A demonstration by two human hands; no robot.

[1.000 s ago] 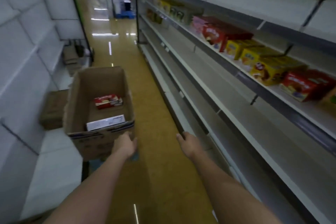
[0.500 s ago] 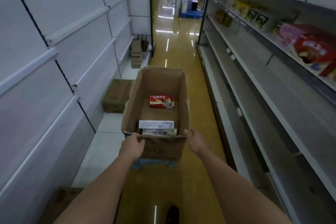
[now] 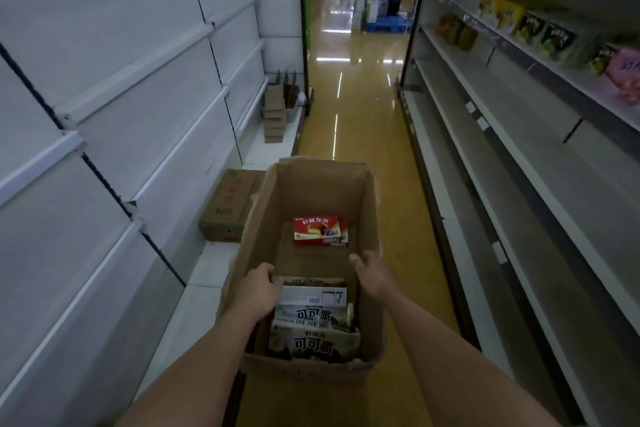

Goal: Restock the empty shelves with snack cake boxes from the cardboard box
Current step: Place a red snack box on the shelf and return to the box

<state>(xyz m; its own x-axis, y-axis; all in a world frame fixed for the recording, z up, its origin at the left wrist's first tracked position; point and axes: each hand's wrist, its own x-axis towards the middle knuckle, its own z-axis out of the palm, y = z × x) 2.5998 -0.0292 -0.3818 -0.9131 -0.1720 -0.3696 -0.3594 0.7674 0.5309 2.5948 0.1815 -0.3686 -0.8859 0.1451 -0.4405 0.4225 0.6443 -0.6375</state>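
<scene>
An open brown cardboard box [image 3: 367, 218] stands in the aisle on the yellow floor [image 3: 363, 121]. Inside, a red snack cake box [image 3: 317, 230] lies at the far end and pale cream snack cake boxes [image 3: 313, 322] are stacked at the near end. Both hands reach into it, apart: the left hand [image 3: 256, 291] curls its fingers round the top cream box's left edge, while the right hand [image 3: 372, 274] hovers with relaxed fingers, holding nothing. Grey metal shelves [image 3: 502, 156] on the right carry a few yellow and pink packs far off.
</scene>
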